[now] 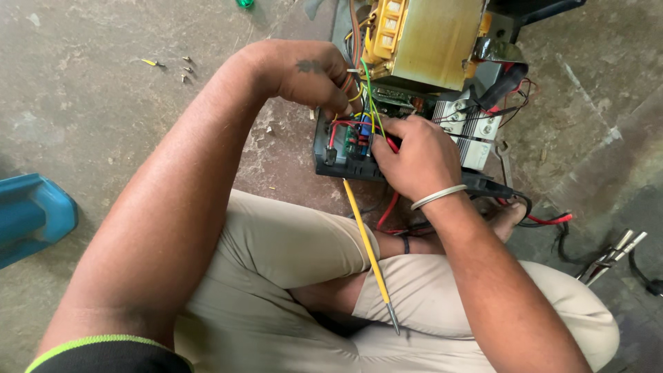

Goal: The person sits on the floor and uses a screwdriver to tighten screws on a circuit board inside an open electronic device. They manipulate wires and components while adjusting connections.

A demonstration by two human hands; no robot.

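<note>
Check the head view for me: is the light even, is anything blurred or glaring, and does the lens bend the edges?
Head view: soft, even daylight with faint shadows on the grey concrete floor; both hands, left hand and right hand, are sharp over the dark circuit board with coloured wires; mild sheen on the brass-coloured transformer block; no strong glare; the forearms look stretched toward the lower edge, as a wide lens does.

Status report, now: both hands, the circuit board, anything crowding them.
Left hand pinching coloured wires. Right hand on the circuit board, gripping a yellow probe. Transformer crowds close above.
</note>
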